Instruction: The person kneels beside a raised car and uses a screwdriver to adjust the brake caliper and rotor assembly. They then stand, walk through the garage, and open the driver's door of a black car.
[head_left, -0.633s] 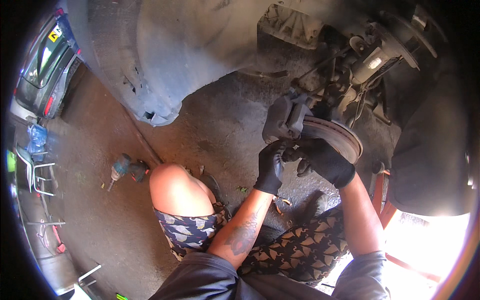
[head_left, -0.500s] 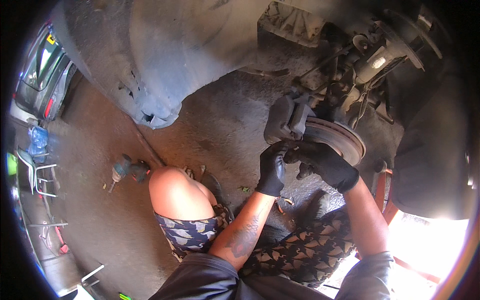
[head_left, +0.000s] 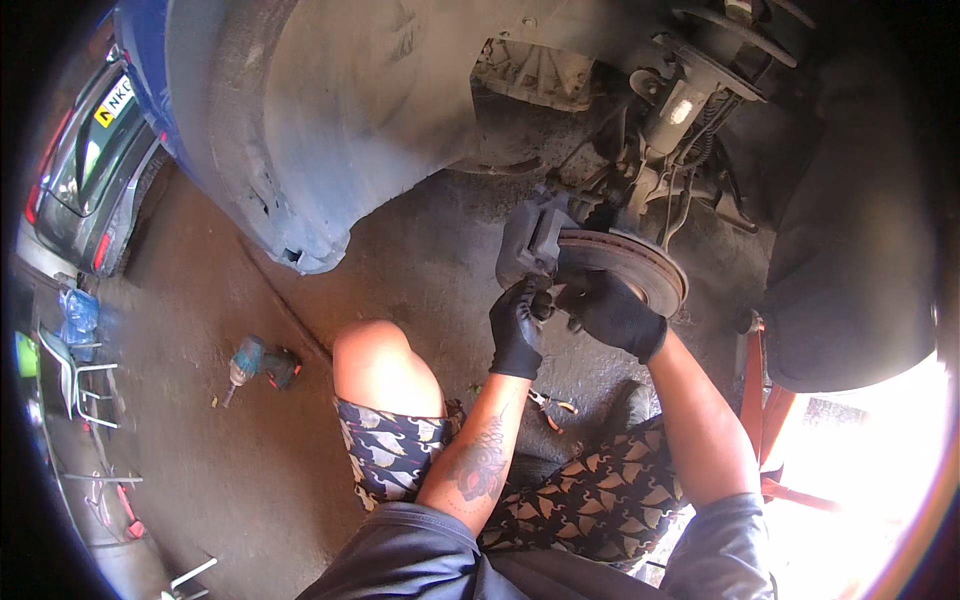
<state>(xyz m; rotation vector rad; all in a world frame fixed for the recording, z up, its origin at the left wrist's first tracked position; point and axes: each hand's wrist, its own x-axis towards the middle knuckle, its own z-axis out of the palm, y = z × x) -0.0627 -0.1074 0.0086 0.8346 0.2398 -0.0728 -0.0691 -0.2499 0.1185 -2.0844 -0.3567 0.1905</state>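
Observation:
Both my hands wear black gloves and work at the lower end of a grey brake caliper (head_left: 530, 245), which sits at the left edge of a rusty-rimmed brake disc (head_left: 630, 262). My left hand (head_left: 517, 318) is closed, its curled fingers raised to the caliper's underside. Just right of it, in front of the disc's lower face, my right hand (head_left: 612, 312) has bent fingers pinched toward the left one. Whatever is between the fingertips is too small and hidden to make out. Below them on the floor lie pliers (head_left: 555, 412) with orange and black handles.
A teal and black cordless impact wrench (head_left: 252, 366) lies on the floor at left. Above hang the grey wheel-arch liner (head_left: 370, 110) and the suspension strut (head_left: 675, 115). An orange-red stand (head_left: 757, 385) is at right. Another car (head_left: 95, 160) and a chair (head_left: 70, 365) are far left.
The view has shifted, so the caliper and disc appear further left and more of the strut shows. My hands stay at the caliper; the fingertips have drawn slightly apart. The pliers show more fully.

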